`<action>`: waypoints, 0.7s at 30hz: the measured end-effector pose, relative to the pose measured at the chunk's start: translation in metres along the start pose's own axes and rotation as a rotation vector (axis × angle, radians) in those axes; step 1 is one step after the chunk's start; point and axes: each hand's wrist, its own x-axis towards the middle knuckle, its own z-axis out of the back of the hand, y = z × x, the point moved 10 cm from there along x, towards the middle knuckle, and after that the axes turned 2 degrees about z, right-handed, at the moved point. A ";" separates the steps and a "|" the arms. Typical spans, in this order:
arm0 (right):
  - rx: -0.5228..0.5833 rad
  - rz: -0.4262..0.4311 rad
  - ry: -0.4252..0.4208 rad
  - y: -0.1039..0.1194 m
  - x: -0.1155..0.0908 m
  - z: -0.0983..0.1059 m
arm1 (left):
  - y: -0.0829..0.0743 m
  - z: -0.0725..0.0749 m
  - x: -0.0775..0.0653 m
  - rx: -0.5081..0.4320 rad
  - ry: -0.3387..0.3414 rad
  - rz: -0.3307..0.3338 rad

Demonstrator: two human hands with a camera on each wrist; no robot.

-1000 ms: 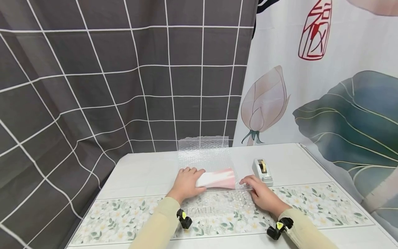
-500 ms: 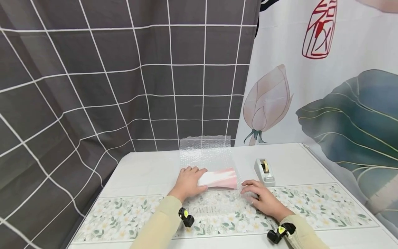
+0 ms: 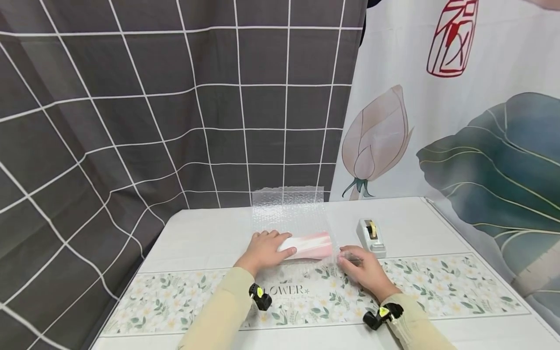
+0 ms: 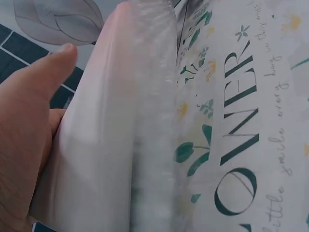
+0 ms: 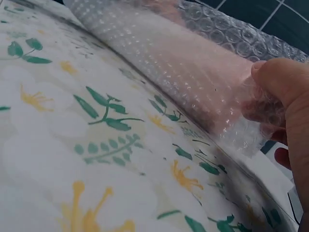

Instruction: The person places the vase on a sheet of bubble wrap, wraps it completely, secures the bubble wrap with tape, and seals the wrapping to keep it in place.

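Observation:
A pink and white vase (image 3: 312, 244) lies on its side on a sheet of bubble wrap (image 3: 284, 217), its flared pink end to the right. My left hand (image 3: 264, 250) grips its left part, thumb on the near side and fingers over the top. In the left wrist view, that thumb lies along the pale vase (image 4: 99, 125), with bubble wrap (image 4: 154, 121) against its near side. My right hand (image 3: 363, 270) pinches the wrap's near right edge beside the flared end. Through the raised bubble wrap (image 5: 231, 41) in the right wrist view, the pink end shows.
A white tape dispenser (image 3: 371, 238) stands behind my right hand. The white table (image 3: 210, 233) bears a printed floral band (image 3: 437, 287). The bubble wrap's far end rises against the dark grid curtain (image 3: 262, 112); a printed white curtain (image 3: 385, 146) hangs at right.
My right hand's fingers have closed on the wrap's near edge and lifted it toward the vase. The lettering on the floral band now shows uncovered. My left hand stays on the vase.

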 end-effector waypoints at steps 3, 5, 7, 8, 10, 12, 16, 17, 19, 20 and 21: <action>-0.008 -0.083 -0.014 -0.004 0.001 0.000 | 0.001 0.000 0.000 -0.036 0.033 0.013; -0.007 -0.123 -0.021 -0.006 0.002 0.001 | 0.001 0.000 0.000 -0.062 0.054 0.020; -0.006 -0.153 -0.025 -0.008 0.002 0.001 | 0.001 -0.001 -0.001 -0.089 0.094 0.030; -0.001 -0.165 -0.028 -0.008 0.002 0.001 | 0.001 -0.001 0.000 -0.114 0.116 0.038; 0.011 -0.178 -0.032 -0.009 0.003 0.001 | 0.001 -0.002 0.000 -0.165 0.165 0.053; 0.032 -0.190 -0.033 -0.010 0.003 0.000 | 0.002 -0.003 0.000 -0.208 0.223 0.076; 0.066 -0.210 -0.032 -0.012 0.003 -0.003 | 0.003 -0.005 -0.001 -0.263 0.284 0.097; 0.072 -0.216 -0.034 -0.012 0.003 -0.003 | 0.003 -0.005 -0.002 -0.268 0.291 0.096; 0.078 -0.225 -0.043 -0.012 0.003 -0.004 | 0.003 -0.004 -0.002 -0.273 0.295 0.091; 0.078 -0.231 -0.048 -0.012 0.003 -0.004 | 0.002 -0.003 -0.003 -0.272 0.298 0.087; 0.073 -0.237 -0.051 -0.012 0.003 -0.004 | 0.002 -0.003 -0.003 -0.271 0.303 0.085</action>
